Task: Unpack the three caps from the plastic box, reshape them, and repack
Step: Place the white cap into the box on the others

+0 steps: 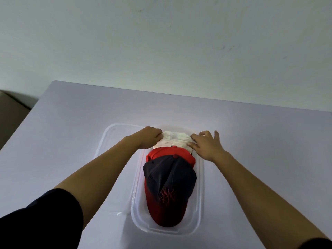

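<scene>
**Pale table, clear box, both hands on the white cap**

Pale grey-lilac table [71, 126] fills the lower part of my one feed, the head view, with a bare whitish wall [161, 42] behind its far edge. A brown boxy shape [10, 112] sits off the table at 9 o'clock, too cropped for me to identify.

Near the middle of the table stands the clear plastic box [201, 186], long side running from 6 to 12 o'clock. Its clear lid [115, 159] lies flat on the table, partly under the box's 9 o'clock side.

Three caps sit in the box, overlapping. The dark cap [168, 184], navy fading to red, with a red stitched logo, fills the 6 o'clock end, brim toward me. The red cap [170, 153] peeks out beyond it. The white cap [175, 139] is at the 12 o'clock end, raised to rim level.

I see the two hands apart, one on each side of that white cap. The left hand [150, 137] has its fingers curled, gripping the cap's 9 o'clock edge. The right hand [206, 145] pinches the 3 o'clock edge with thumb and forefinger, its other fingers spread. A dark sleeve [45, 221] covers the left upper arm.
</scene>
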